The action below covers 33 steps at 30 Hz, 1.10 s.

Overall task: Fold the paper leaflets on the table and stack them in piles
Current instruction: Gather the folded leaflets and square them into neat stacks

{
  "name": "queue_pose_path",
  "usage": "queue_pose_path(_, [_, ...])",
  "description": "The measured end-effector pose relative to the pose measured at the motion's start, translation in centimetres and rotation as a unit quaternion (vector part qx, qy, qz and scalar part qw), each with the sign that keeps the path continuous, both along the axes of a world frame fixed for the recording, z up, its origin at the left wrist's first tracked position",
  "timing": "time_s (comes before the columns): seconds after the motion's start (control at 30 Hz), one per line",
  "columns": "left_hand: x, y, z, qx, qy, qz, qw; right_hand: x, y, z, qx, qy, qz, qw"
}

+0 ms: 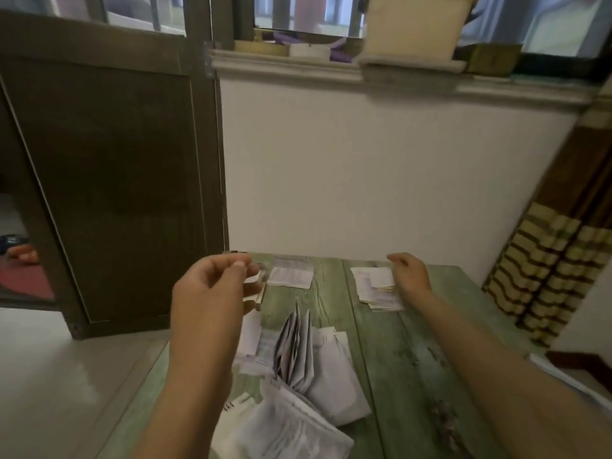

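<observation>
While a loose heap (pixel 318 376) of unfolded leaflets waits on the green wooden table (pixel 414 359), a person's left hand (pixel 212 289) hangs raised above the table's far left corner. Its fingers are curled, and thumb and fingertips pinch what looks like a small folded leaflet (pixel 253 278), though the blur leaves that uncertain. A thin far pile (pixel 291 276) lies flat just to the right of that hand, its long side running across the table. The thicker right pile (pixel 377 289) sits well apart on the other plank. There the right hand (pixel 410 273) rests against the pile's right edge with its fingers bent downward. Whether they grip the papers or only steady them cannot be told.

The loose heap lies nearer the person, between the two forearms and closer to the left one, with a few creased sheets standing on edge in its middle. Judged from this layout, the held leaflet has the shorter way to the far pile, a small move rightward and down. The right pile would mean crossing the table toward the other hand.
</observation>
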<state>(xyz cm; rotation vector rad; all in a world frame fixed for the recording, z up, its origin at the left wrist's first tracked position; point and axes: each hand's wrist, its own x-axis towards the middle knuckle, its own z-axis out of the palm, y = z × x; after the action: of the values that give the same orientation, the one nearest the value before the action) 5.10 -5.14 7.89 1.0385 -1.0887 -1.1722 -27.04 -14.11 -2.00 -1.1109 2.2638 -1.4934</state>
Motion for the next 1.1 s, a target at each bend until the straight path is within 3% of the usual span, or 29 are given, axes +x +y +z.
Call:
queue_pose_path(0.17, [-0.2, -0.2, -0.3, 0.024, -0.024, -0.033, 0.999, 0.7, 1.6, 0.7, 0.014, 0.020, 0.017, 1.000])
queue_pose_path(0.3, [-0.4, 0.0, -1.8, 0.063, -0.061, -0.068, 0.994, 5.5, 3.4, 2.7, 0.042, 0.022, 0.201, 0.978])
queue_pose_path(0.37, [-0.3, 0.2, -2.6, 0.079, -0.061, -0.069, 0.993, 8.2, 4.8, 4.2, 0.104, 0.120, 0.341, 0.926])
queue_pose_path(0.47, [0.2, 0.9, -3.6, 0.116, -0.053, -0.054, 0.990, 12.1, 7.0, 6.2, 0.160, 0.240, 0.458, 0.841])
queue_pose_path(0.63, [1.5, 2.6, -4.0, 0.118, -0.056, -0.035, 0.991, 15.9, 8.2, 6.1, 0.188, 0.513, 0.431, 0.718])
queue_pose_path(0.7, [2.3, 3.6, -3.9, 0.116, -0.066, -0.039, 0.990, 16.8, 8.3, 5.9, 0.174, 0.572, 0.430, 0.676])
queue_pose_path(0.77, [3.1, 4.9, -4.3, 0.119, -0.080, -0.042, 0.989, 17.0, 8.0, 5.1, 0.150, 0.590, 0.439, 0.661])
queue_pose_path(0.83, [3.7, 6.0, -4.8, 0.106, -0.093, -0.036, 0.989, 16.5, 7.7, 4.5, 0.137, 0.566, 0.438, 0.685])
queue_pose_path(0.97, [3.3, 7.1, -6.4, 0.080, -0.125, -0.040, 0.988, 14.7, 9.2, 5.1, 0.111, 0.500, 0.379, 0.771])
queue_pose_path(1.1, [1.7, 7.5, -7.2, 0.072, -0.097, -0.075, 0.990, 13.0, 11.8, 7.6, 0.039, 0.484, 0.287, 0.826])
